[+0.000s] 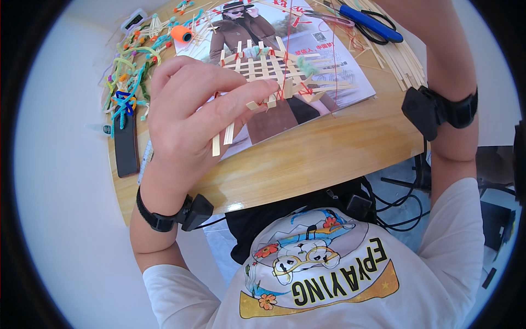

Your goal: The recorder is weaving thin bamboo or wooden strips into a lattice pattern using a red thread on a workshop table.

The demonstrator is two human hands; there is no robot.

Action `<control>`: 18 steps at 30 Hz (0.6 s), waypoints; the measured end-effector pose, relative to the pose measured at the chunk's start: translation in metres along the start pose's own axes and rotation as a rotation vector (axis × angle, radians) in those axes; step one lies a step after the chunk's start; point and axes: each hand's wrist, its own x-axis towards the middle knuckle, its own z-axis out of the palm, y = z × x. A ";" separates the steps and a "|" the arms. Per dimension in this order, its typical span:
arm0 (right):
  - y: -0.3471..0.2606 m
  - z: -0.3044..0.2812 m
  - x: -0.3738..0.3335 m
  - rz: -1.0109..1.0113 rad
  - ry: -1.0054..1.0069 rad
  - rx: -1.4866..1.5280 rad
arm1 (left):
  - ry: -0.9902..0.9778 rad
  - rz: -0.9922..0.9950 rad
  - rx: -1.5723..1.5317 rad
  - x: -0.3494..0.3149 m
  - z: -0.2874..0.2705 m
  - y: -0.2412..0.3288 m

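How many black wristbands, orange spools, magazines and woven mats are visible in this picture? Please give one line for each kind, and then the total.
Black wristbands: 2
Orange spool: 1
Magazine: 1
Woven mat: 1
Total: 5

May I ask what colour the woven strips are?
The woven strips are pale beige; see the head view.

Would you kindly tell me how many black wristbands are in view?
2: the left wristband is behind the left hand, which holds the woven strips; the right wristband is on the right forearm. Both show plainly.
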 end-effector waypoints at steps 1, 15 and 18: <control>0.005 0.003 0.000 0.049 -0.007 0.052 | -0.004 -0.007 -0.010 0.000 0.001 0.001; 0.029 0.046 -0.010 0.395 0.147 0.478 | -0.048 -0.115 -0.062 -0.002 0.009 -0.001; 0.009 0.041 0.000 0.279 0.250 0.484 | -0.053 -0.113 -0.064 -0.002 0.012 -0.002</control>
